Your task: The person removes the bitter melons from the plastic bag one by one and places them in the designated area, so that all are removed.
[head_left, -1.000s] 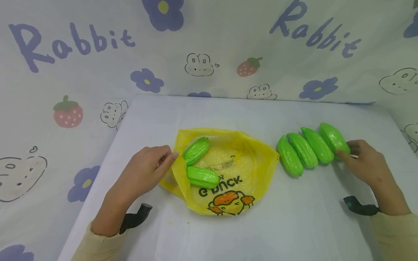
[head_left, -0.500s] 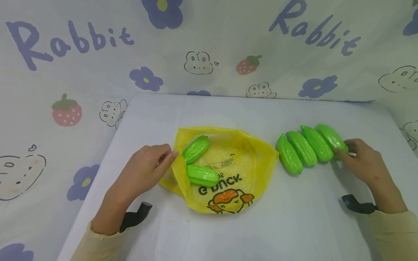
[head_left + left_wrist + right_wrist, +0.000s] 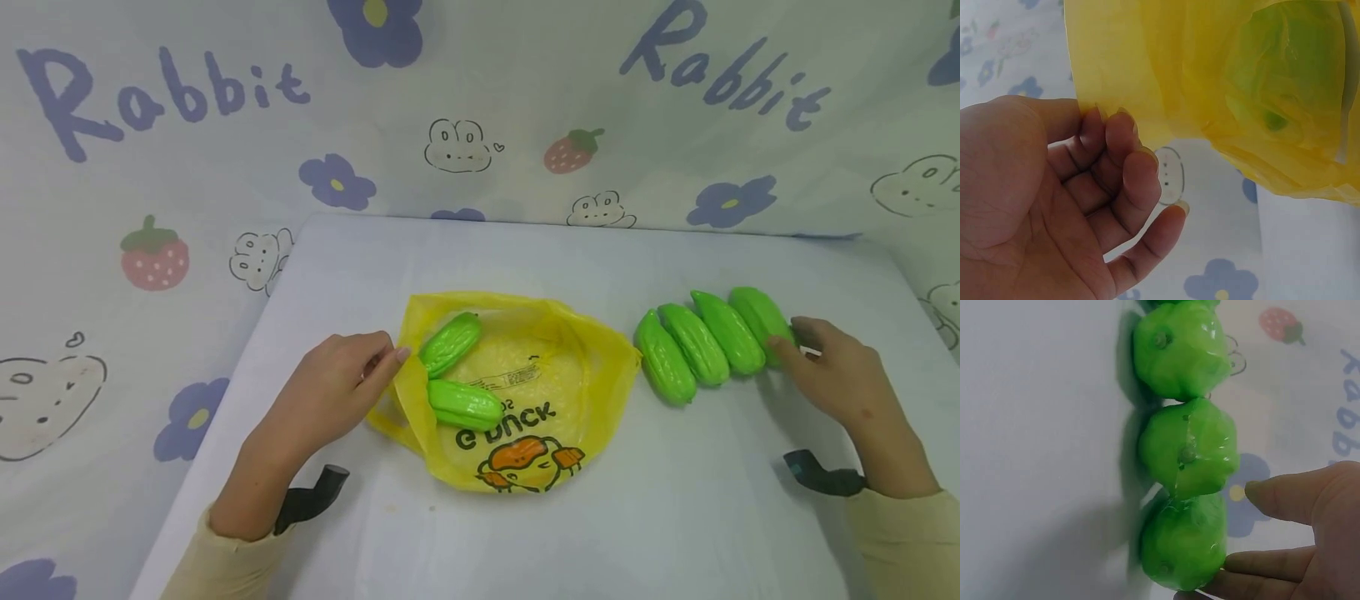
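Observation:
In the head view a yellow plastic bag (image 3: 592, 400) lies with its mouth spread wide, its printed duck showing. Two green toy cucumbers (image 3: 467, 406) are inside at its left. My left hand (image 3: 337, 387) pinches the bag's left edge between thumb and index finger, and in the left wrist view the other fingers curl loosely below. Right of the bag, several more cucumbers lie side by side in a slanted row. My right hand (image 3: 840, 367) is at the rightmost cucumber (image 3: 761, 317). In the right wrist view its fairly straight fingers touch that cucumber (image 3: 1185, 547), while the thumb stands apart.
Everything lies on a white table (image 3: 405, 542). A cloth (image 3: 517, 92) printed with rabbits, flowers and strawberries hangs behind and to the sides. Black curved wrist mounts (image 3: 311, 500) stick out from both wrists. The leftmost cucumber of the row (image 3: 665, 358) lies close to the bag's right corner.
The rightmost cucumber has shifted slightly left, closer against its neighbour, with my right hand following a little. My left hand and the bag look the same.

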{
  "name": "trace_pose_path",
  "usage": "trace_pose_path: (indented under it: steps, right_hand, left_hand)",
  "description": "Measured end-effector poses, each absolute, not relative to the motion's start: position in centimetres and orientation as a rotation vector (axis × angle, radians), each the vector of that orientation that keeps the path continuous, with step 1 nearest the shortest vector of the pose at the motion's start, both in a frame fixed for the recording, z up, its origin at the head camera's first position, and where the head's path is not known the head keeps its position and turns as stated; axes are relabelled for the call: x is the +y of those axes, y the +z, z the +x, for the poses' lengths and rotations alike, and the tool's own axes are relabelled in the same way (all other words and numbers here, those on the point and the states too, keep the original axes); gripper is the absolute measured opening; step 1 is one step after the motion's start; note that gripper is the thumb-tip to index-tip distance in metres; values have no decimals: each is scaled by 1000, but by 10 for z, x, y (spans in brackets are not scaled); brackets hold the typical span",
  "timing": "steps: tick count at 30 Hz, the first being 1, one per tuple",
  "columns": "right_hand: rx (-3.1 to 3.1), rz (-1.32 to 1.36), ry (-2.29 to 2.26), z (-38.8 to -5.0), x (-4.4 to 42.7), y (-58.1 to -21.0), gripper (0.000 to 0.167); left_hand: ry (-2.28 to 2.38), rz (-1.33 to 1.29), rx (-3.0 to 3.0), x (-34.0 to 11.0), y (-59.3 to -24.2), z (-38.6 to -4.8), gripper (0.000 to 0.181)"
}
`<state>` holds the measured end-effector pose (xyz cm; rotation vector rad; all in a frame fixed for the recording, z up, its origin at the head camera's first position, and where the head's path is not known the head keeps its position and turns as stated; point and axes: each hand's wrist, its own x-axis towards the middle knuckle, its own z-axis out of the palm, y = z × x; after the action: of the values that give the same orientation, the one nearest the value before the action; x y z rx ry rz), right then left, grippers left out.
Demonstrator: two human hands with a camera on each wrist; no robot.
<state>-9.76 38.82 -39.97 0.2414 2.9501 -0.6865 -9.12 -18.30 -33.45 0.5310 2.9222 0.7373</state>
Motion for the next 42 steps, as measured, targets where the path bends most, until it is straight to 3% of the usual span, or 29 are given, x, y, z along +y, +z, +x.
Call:
trace_pose_path:
  steps: [6,20,42]
  right_hand:
    - [3008,225,-647,-95,375,-392,71]
    - [3087,-128,-810,-89,296,-348,66]
    - [2976,-728,-732,-78,198,-337,82]
  left_hand:
    - [730,515,2919,-183,-336,-92,35]
    - [736,516,2923,-185,-336,-90,35]
    - [736,554,2912,-182,-336,-91,34]
